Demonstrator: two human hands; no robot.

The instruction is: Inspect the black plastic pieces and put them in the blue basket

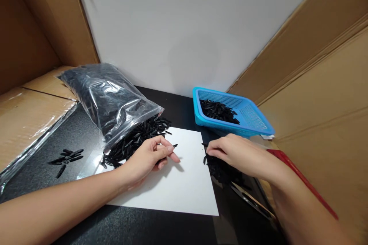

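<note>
Your left hand point(156, 155) pinches a black piece point(175, 146), mostly hidden, above the paper point(189, 183); your right hand point(230, 148), fingertips obscured, blocks part of a pile point(220, 170), its grip unclear.

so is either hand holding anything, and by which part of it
The left hand appears to pinch a black piece, one tip showing past the thumb, the gripped part hidden. Whether the right hand holds anything can't be told.

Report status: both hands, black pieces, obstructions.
Left hand pinching black piece over white paper. Right hand at right-hand pile, grip unclear. Plastic bag overlaps left pile.
</note>
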